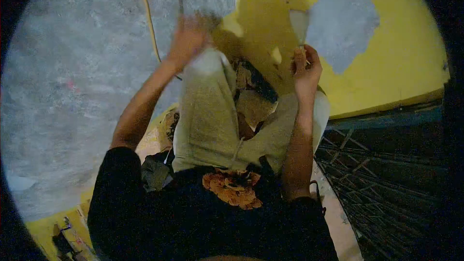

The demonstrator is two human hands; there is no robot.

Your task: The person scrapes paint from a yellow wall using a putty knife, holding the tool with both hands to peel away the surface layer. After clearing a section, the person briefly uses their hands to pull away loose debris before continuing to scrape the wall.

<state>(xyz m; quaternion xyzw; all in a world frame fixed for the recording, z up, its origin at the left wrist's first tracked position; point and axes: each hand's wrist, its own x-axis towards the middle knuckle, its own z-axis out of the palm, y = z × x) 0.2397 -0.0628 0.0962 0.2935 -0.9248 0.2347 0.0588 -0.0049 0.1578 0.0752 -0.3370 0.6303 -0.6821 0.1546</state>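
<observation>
My right hand is closed around the handle of a putty knife. Its wide, pale blade points up, just left of a grey patch on the yellow wall. My left hand is smeared by motion above my left knee, in front of the grey surface. Something dark shows beside its fingers, and whether the hand holds it cannot be made out.
A yellowish cord or hose runs down the grey surface at left. Dark folding metal latticework stands at lower right. A black object sits at the bottom left. My bent knees frame the middle.
</observation>
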